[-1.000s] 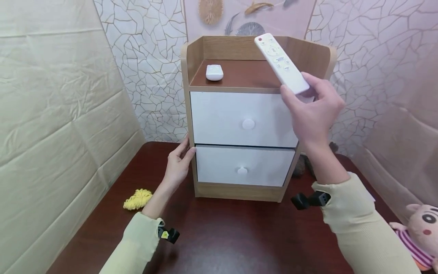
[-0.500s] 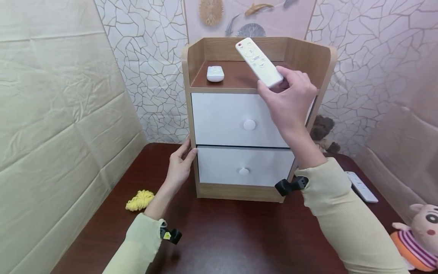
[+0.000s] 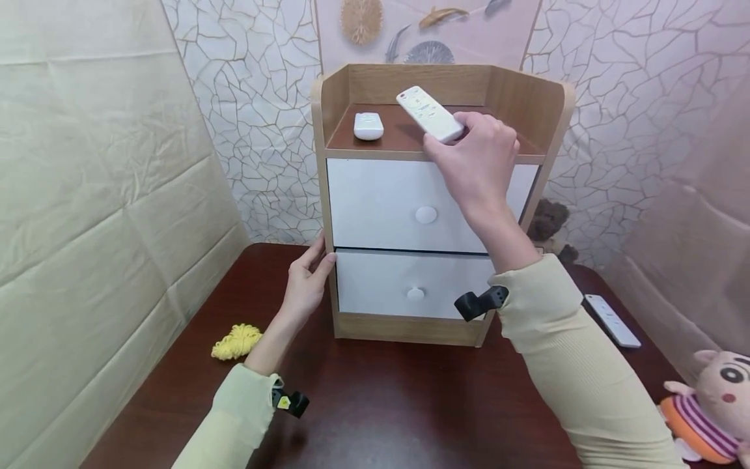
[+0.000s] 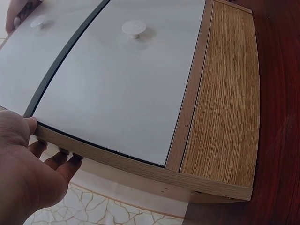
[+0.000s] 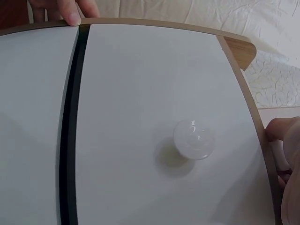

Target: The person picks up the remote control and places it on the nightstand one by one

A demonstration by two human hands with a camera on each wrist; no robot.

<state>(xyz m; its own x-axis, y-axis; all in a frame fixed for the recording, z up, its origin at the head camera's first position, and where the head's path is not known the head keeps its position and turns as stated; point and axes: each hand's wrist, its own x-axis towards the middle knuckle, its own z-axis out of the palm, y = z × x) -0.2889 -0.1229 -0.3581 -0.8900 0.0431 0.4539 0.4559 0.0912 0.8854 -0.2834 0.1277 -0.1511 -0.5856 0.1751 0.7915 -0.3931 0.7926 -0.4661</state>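
My right hand [image 3: 477, 153] holds a white remote control [image 3: 430, 116] between thumb and fingers, over the top shelf of a small wooden cabinet [image 3: 410, 329]. The remote is tilted, its buttons facing up and its far end pointing left. My left hand [image 3: 305, 280] holds the cabinet's left side, thumb on the front edge and fingers against the side panel. In the left wrist view, that left hand [image 4: 33, 164] shows bent fingers beside the panel. On the shelf, a white rounded device [image 3: 368, 126] sits at the left. In the right wrist view, my right hand [image 5: 288, 140] is only partly visible.
Two white drawers with knobs, upper drawer [image 3: 375, 202] and lower drawer [image 3: 375, 280], are closed. Yellow yarn [image 3: 236, 342] lies left on the table. At the right are another white remote [image 3: 612, 320], a striped plush toy [image 3: 709, 410] and a brown plush [image 3: 547, 221].
My right hand has moved left and lower with the remote, bringing it over the shelf and tilting it flatter. The left hand stays on the cabinet's side.
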